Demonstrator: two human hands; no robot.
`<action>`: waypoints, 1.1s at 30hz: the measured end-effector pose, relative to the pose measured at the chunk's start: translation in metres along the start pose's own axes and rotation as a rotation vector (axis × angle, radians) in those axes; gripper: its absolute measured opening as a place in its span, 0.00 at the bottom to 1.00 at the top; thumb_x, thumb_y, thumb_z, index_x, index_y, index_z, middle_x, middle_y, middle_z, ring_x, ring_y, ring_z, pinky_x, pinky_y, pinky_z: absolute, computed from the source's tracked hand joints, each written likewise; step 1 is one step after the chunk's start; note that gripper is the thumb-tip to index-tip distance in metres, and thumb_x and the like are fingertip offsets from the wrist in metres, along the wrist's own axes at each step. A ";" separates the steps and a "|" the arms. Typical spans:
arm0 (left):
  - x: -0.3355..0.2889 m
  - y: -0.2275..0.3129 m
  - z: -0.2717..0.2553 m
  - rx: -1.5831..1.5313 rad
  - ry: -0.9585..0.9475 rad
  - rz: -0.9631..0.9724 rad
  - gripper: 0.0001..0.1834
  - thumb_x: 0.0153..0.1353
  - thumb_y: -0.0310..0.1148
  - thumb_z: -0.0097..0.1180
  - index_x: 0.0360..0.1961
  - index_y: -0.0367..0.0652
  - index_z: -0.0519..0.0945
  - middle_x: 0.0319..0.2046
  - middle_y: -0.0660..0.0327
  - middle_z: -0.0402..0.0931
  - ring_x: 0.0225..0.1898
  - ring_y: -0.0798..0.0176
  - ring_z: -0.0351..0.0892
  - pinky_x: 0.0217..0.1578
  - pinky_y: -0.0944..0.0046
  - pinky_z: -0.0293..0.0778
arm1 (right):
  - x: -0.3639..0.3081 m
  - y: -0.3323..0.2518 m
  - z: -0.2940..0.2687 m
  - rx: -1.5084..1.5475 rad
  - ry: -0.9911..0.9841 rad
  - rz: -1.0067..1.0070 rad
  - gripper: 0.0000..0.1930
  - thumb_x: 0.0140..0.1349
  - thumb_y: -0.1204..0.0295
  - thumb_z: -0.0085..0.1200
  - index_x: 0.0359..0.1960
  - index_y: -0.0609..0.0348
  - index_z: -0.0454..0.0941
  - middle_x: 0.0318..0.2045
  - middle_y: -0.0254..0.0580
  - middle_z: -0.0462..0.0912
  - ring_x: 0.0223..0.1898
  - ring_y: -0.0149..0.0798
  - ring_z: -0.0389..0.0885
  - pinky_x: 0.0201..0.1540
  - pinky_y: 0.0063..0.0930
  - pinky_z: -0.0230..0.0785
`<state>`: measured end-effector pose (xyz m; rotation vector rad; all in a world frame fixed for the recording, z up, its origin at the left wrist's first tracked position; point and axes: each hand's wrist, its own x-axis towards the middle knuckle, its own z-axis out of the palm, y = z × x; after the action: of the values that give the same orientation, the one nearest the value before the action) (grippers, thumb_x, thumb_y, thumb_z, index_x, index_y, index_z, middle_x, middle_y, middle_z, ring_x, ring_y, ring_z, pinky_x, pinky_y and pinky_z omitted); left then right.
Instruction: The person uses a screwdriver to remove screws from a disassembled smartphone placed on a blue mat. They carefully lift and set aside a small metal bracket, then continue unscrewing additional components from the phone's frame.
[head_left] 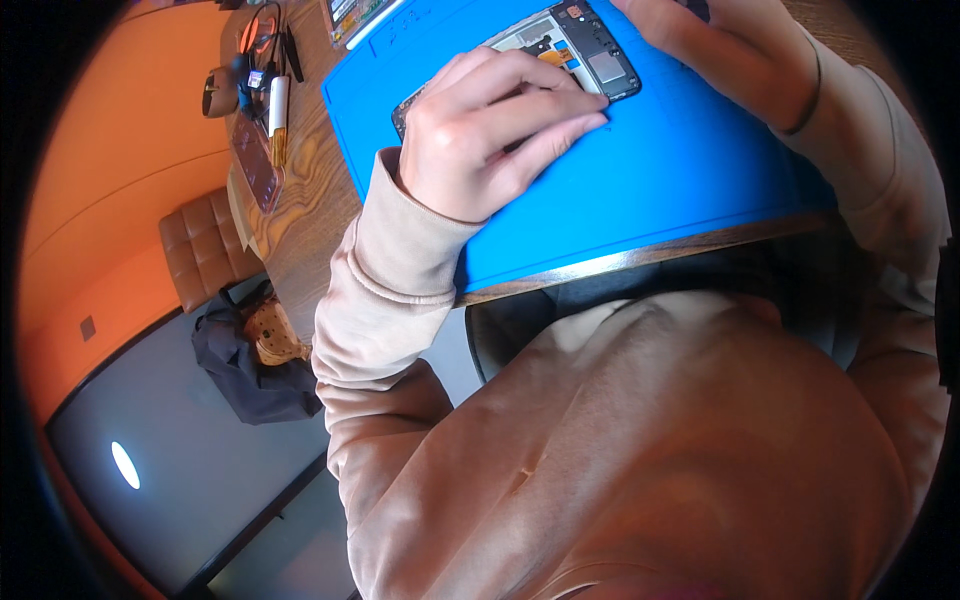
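An opened smartphone (611, 68) with its inner parts showing lies tilted on a blue work mat (690, 170), near the mat's far side. Over its left and middle part rests my left hand (490, 120), with fingers bent and the thumb and a fingertip at the phone's near edge. That hand hides much of the phone. To the right, above the mat, my right hand (725, 50) is closed around something dark, and the top of the picture cuts off its fingertips. What it holds cannot be made out.
On the wooden table (308, 175) left of the mat lie a second phone (257, 165), a white stick-shaped tool (278, 105) with a gold-coloured end, and a tangle of cables (262, 45). A brown padded seat (208, 245) and a dark cloth (245, 355) are beyond the table's left edge.
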<state>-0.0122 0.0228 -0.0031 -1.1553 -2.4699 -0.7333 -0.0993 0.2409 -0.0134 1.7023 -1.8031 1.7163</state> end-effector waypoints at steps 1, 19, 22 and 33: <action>-0.001 0.001 0.000 0.003 -0.009 0.014 0.08 0.53 0.30 0.72 0.36 0.49 0.91 0.36 0.67 0.83 0.34 0.63 0.78 0.37 0.63 0.76 | -0.001 0.006 -0.005 0.054 -0.032 0.011 0.14 0.63 0.72 0.49 0.47 0.58 0.62 0.41 0.40 0.67 0.36 0.30 0.64 0.44 0.22 0.60; 0.037 0.011 -0.051 0.453 0.025 0.012 0.10 0.54 0.31 0.72 0.37 0.46 0.87 0.37 0.63 0.79 0.39 0.55 0.75 0.42 0.57 0.72 | -0.004 0.022 -0.029 0.329 0.530 0.488 0.05 0.70 0.77 0.41 0.44 0.54 0.67 0.28 0.29 0.68 0.24 0.22 0.64 0.26 0.18 0.58; 0.075 -0.044 -0.047 0.368 0.075 0.045 0.06 0.56 0.32 0.71 0.35 0.45 0.88 0.38 0.61 0.80 0.42 0.52 0.75 0.43 0.55 0.73 | -0.006 0.038 -0.030 0.357 0.567 0.517 0.06 0.69 0.78 0.42 0.44 0.55 0.66 0.30 0.32 0.70 0.24 0.24 0.66 0.25 0.19 0.59; 0.094 -0.101 -0.005 0.386 -0.166 0.082 0.10 0.64 0.32 0.64 0.46 0.50 0.89 0.42 0.63 0.80 0.45 0.54 0.75 0.50 0.58 0.73 | -0.019 0.070 -0.036 0.247 0.519 0.520 0.05 0.76 0.69 0.45 0.46 0.53 0.64 0.39 0.35 0.77 0.27 0.23 0.67 0.30 0.18 0.60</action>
<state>-0.1494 0.0227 0.0144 -1.1950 -2.5263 -0.1289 -0.1648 0.2596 -0.0566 0.7362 -1.9226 2.3803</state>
